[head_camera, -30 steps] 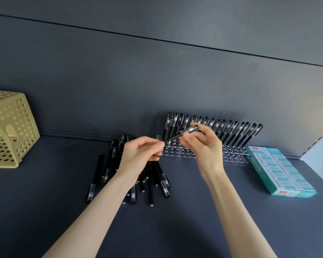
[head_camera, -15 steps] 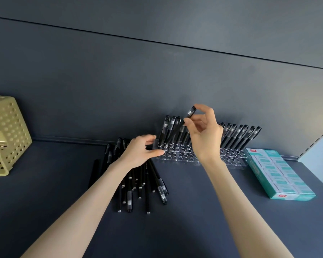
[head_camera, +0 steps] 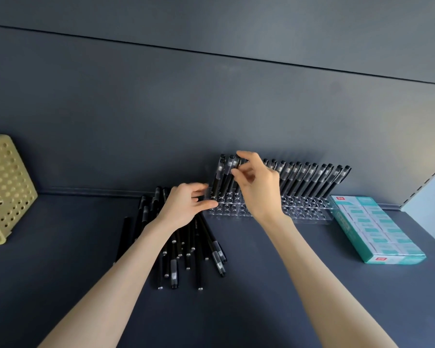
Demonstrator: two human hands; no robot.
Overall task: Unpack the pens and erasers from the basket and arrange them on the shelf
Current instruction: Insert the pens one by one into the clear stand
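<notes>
Since the earlier frame your right hand [head_camera: 258, 187] lowered its pen [head_camera: 232, 172] into the rack [head_camera: 309, 217], pinching the cap; left hand [head_camera: 183, 207], fingers loosely apart, steadies. Light, stiff, slick: grip high.

No wording can be read anywhere. The teal eraser box [head_camera: 377, 229], lying on the shelf [head_camera: 60, 285] well to the right of the right hand [head_camera: 259, 187], carries two small red labels: one at its far corner and one on its near end face. Both hold pale marks too small to make out. The white and teal panels along its top and the pale print along its side are equally illegible. One loose pen [head_camera: 195, 228] just below the left hand [head_camera: 183, 207] bears a faint pale imprint on its barrel, unreadable too.
</notes>
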